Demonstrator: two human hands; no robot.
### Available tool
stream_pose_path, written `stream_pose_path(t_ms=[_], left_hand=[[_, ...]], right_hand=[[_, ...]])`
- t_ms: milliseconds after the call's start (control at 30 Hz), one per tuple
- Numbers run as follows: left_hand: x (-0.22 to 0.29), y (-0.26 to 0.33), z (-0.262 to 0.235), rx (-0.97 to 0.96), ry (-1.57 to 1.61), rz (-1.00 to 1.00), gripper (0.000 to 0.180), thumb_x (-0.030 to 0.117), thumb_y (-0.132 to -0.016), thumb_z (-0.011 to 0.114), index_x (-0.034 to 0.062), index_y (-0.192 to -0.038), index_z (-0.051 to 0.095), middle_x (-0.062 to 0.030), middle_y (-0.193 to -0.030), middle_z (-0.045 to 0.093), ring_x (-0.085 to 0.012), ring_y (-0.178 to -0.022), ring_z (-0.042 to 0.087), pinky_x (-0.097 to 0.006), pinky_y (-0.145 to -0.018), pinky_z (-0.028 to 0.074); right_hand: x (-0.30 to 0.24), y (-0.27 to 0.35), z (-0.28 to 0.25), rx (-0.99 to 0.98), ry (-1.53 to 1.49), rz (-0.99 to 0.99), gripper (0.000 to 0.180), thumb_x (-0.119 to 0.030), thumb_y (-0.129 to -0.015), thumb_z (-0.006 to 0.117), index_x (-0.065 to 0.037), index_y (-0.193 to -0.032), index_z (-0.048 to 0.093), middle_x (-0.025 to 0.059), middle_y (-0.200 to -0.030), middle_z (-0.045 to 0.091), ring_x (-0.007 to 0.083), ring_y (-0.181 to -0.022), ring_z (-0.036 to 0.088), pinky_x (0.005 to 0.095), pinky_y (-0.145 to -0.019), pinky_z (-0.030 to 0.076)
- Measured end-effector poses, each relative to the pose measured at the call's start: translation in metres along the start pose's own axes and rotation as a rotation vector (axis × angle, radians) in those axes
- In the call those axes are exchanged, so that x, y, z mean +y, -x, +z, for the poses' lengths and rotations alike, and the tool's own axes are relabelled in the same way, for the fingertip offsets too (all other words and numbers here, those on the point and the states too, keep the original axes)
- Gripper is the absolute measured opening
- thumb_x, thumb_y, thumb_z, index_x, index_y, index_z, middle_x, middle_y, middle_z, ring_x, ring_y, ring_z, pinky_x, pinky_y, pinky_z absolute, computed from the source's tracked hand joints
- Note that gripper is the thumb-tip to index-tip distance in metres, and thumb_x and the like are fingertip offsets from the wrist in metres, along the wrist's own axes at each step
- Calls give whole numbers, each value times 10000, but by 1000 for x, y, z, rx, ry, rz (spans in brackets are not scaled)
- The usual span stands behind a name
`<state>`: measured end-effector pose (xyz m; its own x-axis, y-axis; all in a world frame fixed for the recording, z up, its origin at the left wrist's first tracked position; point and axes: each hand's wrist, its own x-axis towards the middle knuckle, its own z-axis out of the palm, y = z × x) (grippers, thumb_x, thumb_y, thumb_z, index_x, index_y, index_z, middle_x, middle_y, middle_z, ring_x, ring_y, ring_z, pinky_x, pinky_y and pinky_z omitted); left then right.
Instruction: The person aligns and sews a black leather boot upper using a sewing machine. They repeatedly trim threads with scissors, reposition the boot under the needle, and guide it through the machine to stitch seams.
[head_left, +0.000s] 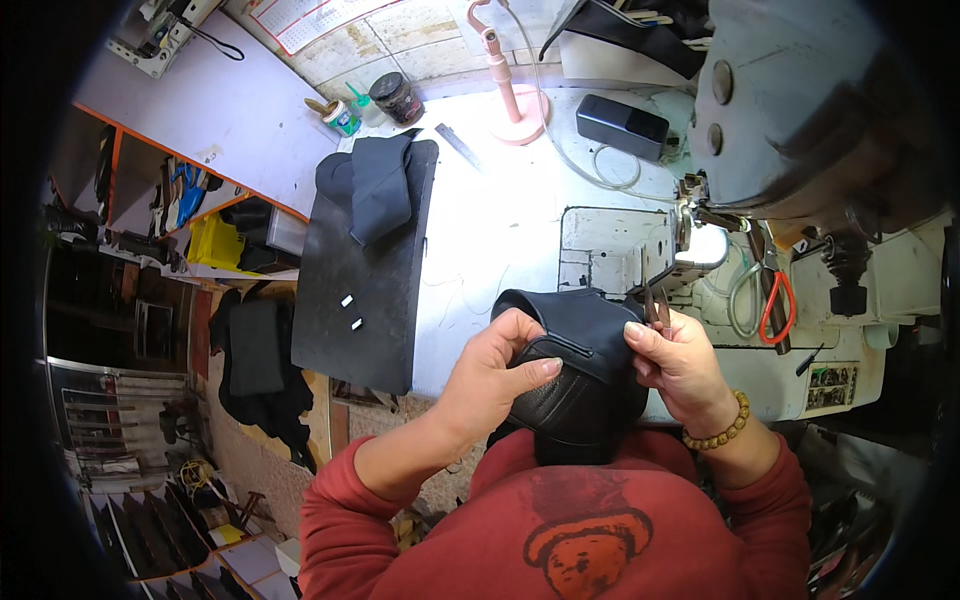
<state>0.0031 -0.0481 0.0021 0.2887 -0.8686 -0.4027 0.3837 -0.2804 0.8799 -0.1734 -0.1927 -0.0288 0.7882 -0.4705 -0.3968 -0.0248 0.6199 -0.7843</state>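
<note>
In front of my red sweater I hold a sewn black leather piece [575,385], rounded, with a smooth upper panel, a stitched slit and a grained lower part. My left hand [490,375] pinches its left side, thumb on the outside and fingers partly hidden behind the edge. At the right edge my right hand [682,368] is closed around small brownish metal thread snips [657,308], their tips pointing up. The thumb of that hand lies against the leather. Just beyond the piece stands the sewing machine [690,215], its needle area above the bed.
Red-handled scissors [778,308] lie right of the machine bed. On the white table, a dark board [360,300] carries folded black leather [382,190] and two small white pieces. Behind stand a pink lamp stand [518,110], a black box [622,127] and a dark jar [396,98].
</note>
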Motion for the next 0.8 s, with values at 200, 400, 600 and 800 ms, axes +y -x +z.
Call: stream_pose_path(t_ms=[200, 400, 600, 800], left_hand=[[-3, -6, 7, 29, 58, -8, 179, 7, -884, 658, 77, -964, 513, 26, -900, 565, -43, -815, 524, -199, -761, 441], [-5, -12, 19, 77, 72, -1, 147, 35, -884, 655, 79, -918, 519, 29, -869, 569, -27, -796, 501, -193, -729, 421], [-8, -11, 23, 107, -197, 133, 156, 52, -887, 659, 60, -875, 503, 40, -795, 533, -15, -728, 450, -201, -644, 390], [-8, -9, 23, 139, -278, 164, 164, 24, -873, 655, 52, -881, 493, 28, -787, 531, -28, -728, 463, -207, -635, 392]], right_hand=[[6, 7, 12, 315, 262, -450, 185, -44, -885, 691, -42, -997, 544, -57, -706, 479, 16, -598, 382, 173, -527, 330], [-3, 22, 24, 169, 833, -672, 171, -14, -815, 732, -15, -883, 574, 77, -678, 570, 149, -557, 550, 268, -532, 453], [-3, 11, 26, 165, 840, -532, 179, -45, -822, 730, -9, -874, 562, 120, -664, 590, 209, -561, 579, 295, -543, 467], [3, 7, 20, 106, 555, -435, 153, -36, -837, 711, -15, -871, 564, 9, -659, 525, 75, -571, 479, 229, -534, 405]])
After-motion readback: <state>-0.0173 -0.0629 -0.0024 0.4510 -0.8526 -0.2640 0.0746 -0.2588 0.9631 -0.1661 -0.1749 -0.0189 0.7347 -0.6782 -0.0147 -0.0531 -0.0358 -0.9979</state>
